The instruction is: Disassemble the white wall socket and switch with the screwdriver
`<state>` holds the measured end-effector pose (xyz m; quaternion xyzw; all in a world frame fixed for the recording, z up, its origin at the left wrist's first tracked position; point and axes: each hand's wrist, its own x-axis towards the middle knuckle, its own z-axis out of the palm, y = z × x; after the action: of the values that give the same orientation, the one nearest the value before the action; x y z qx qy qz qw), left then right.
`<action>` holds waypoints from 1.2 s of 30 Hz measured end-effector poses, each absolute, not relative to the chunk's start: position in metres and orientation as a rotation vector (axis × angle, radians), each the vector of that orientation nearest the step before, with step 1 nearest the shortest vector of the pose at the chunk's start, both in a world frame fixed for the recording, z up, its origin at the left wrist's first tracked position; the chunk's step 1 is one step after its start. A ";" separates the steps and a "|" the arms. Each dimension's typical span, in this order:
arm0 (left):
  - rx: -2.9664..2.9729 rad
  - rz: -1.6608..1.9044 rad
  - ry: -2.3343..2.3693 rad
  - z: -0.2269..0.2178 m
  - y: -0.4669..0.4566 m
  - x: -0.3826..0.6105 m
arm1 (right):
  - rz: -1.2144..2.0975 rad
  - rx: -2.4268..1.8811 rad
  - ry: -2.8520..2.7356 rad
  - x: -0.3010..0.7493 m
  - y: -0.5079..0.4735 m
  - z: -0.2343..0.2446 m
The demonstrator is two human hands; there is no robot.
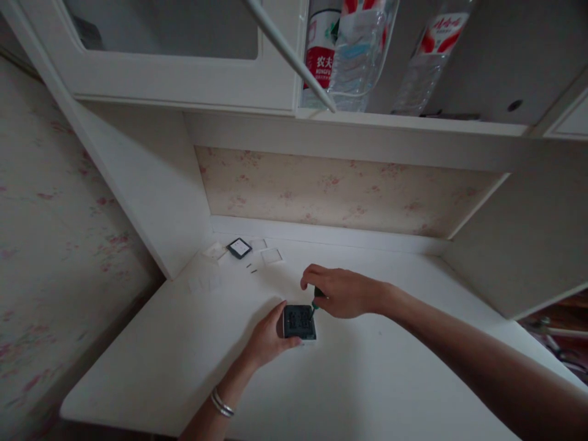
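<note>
Near the middle of the plain white surface [390, 367], the left hand [271, 337] is gripping a small square black box with a pale outer edge [298, 321], fingers at its left side and thumb along the near edge. Right hand [340, 291] is curled around a thin dark-green screwdriver-like tool [315, 304], tip down at the box's right side. So I'd call it mid-job: the box is in hand and the tool's on it, but no clue if anything's being tightened or loosened. Box-wise, the top face is black with bumpy detail, too small to make out, and honestly can't tell if it's lifted a bit. Farther back sit a dark-rimmed square piece with a white face [239, 248], a clear square plastic frame [272, 255] and two tiny dark slivers [252, 268], all apart from the box, so probably fitting left to do.
</note>
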<state>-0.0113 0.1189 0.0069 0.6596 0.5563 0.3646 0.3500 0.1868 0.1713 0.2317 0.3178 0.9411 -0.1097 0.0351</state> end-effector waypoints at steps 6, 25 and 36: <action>1.701 0.938 1.449 0.010 0.119 -0.010 | -0.130 1.215 2.827 0.183 0.171 0.225; 1.699 0.956 1.431 0.008 0.118 -0.010 | -0.169 1.398 2.753 0.187 0.169 0.225; 1.697 0.946 1.420 0.006 0.120 -0.010 | -0.232 1.279 2.779 0.185 0.167 0.232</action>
<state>-0.0105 0.1196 0.0064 0.6582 0.5505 0.3668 0.3594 0.1848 0.1672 0.2322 0.4165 0.9052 -0.0757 0.0369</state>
